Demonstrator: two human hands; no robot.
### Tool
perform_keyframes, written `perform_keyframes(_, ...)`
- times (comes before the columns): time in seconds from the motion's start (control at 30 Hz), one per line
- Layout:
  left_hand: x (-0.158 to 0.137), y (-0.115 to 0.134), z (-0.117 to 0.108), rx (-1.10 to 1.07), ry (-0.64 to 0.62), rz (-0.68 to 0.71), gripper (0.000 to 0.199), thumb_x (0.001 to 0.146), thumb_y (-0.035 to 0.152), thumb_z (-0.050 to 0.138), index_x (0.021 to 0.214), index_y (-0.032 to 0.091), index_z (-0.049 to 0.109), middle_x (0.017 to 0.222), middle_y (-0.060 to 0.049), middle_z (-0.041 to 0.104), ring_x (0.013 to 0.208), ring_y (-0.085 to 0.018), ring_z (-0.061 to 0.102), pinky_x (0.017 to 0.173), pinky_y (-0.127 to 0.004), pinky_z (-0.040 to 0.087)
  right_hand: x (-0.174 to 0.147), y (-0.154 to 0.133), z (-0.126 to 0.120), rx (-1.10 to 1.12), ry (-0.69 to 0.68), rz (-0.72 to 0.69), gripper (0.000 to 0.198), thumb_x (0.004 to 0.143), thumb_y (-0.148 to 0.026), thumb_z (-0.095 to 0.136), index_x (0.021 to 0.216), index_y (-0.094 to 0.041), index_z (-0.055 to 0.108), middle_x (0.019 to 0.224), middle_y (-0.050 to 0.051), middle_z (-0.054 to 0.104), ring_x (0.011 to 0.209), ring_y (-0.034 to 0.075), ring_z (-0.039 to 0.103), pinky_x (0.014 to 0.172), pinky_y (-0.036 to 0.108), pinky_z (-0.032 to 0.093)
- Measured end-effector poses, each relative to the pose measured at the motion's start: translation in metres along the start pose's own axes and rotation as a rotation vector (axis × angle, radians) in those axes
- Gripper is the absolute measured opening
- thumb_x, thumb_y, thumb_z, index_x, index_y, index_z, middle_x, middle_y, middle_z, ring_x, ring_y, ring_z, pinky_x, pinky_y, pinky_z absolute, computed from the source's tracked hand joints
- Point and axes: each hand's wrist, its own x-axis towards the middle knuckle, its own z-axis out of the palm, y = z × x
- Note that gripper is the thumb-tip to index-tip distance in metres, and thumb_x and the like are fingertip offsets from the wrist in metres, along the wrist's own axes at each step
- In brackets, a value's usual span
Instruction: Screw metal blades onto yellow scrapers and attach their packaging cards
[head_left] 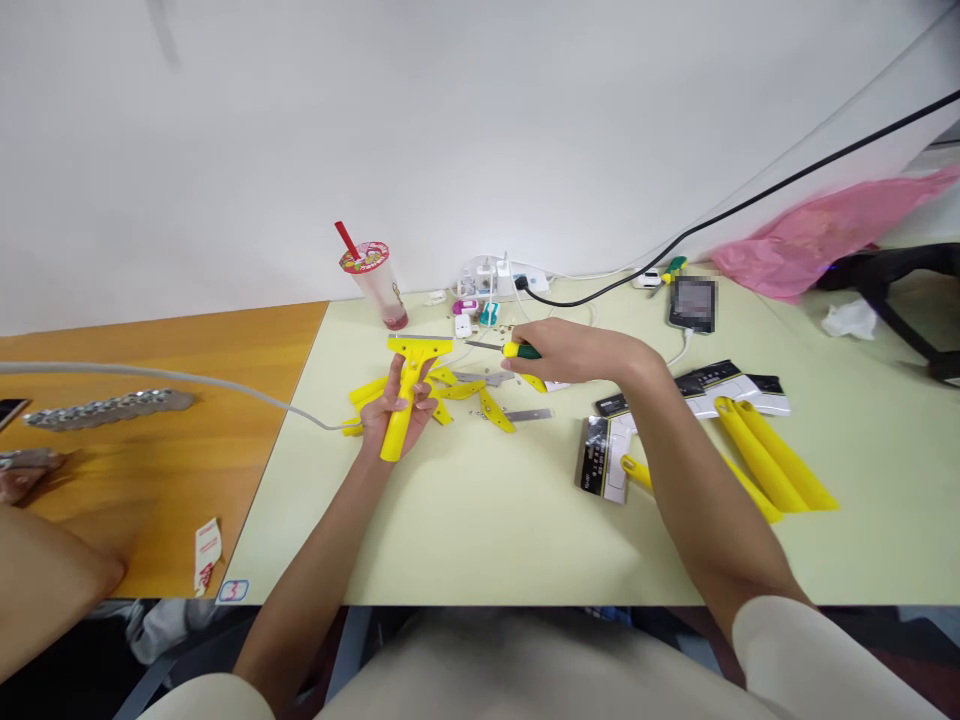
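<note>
The yellow blade scraper [412, 385], clamped in the grip of the left hand [377, 416], is held above the tabletop [480, 520]; the screwdriver [511, 349] is clamped in the right hand [564, 350]. The scraper should be braced firmly and the screwdriver seated squarely before turning.

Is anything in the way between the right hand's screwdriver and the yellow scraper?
Nothing visible is. The screwdriver in the right hand points toward the yellow scraper in the left hand, with an open gap between them.

Free lane over table [510, 540] btwn 2 forearms [322, 565], yellow parts [495, 411] (& cup [381, 290], back L) in way beyond.
</note>
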Motion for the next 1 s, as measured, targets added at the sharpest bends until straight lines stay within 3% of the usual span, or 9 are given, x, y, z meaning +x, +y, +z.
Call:
perform_keyframes(0.13,0.001,0.0,0.002,0.039,0.035,0.021,0.083,0.059,0.001,0.063,0.134,0.035,0.072,0.149,-0.008,0.065,0.078,-0.01,0.063,0.065,-0.024,0.051,-0.004,0.01,-0.002,0.029,-0.086,-0.047,0.023,0.095,-0.044,0.069,0.098,-0.022,0.071,0.092,0.008,0.074,0.081,0.025,0.065,0.068,0.035,0.037)
perform_keyframes(0.3,0.003,-0.004,-0.001,0.026,0.007,0.007,0.077,0.061,0.0,0.065,0.13,0.033,0.073,0.148,-0.009,0.066,0.081,-0.01,0.064,0.069,-0.024,0.051,-0.01,0.016,-0.003,0.1,-0.06,-0.137,0.023,0.093,-0.039,0.071,0.11,-0.023,0.075,0.116,0.01,0.077,0.096,0.026,0.069,0.073,0.034,0.043)
perform_keyframes(0.5,0.006,-0.008,-0.009,0.027,-0.013,-0.022,0.075,0.059,0.001,0.069,0.126,0.033,0.073,0.147,-0.007,0.067,0.084,-0.009,0.065,0.073,-0.023,0.051,-0.013,0.009,-0.004,0.154,-0.071,-0.13,0.016,0.092,-0.035,0.074,0.101,-0.022,0.074,0.096,0.005,0.077,0.076,0.019,0.064,0.065,0.033,0.039)
perform_keyframes(0.67,0.005,-0.009,-0.006,0.032,-0.01,-0.026,0.08,0.059,0.0,0.068,0.131,0.033,0.071,0.15,-0.009,0.066,0.083,-0.01,0.064,0.071,-0.024,0.051,-0.016,0.002,-0.004,0.11,-0.016,-0.131,0.015,0.089,-0.026,0.071,0.103,-0.023,0.075,0.102,0.007,0.076,0.079,0.02,0.064,0.065,0.033,0.039)
perform_keyframes(1.0,0.005,-0.009,-0.006,0.061,0.0,-0.024,0.088,0.059,0.001,0.068,0.139,0.035,0.068,0.157,-0.01,0.061,0.084,-0.011,0.064,0.071,-0.025,0.05,-0.014,-0.007,-0.001,0.1,0.03,-0.185,0.02,0.089,-0.025,0.071,0.109,-0.023,0.073,0.098,0.006,0.075,0.076,0.019,0.061,0.064,0.031,0.036)
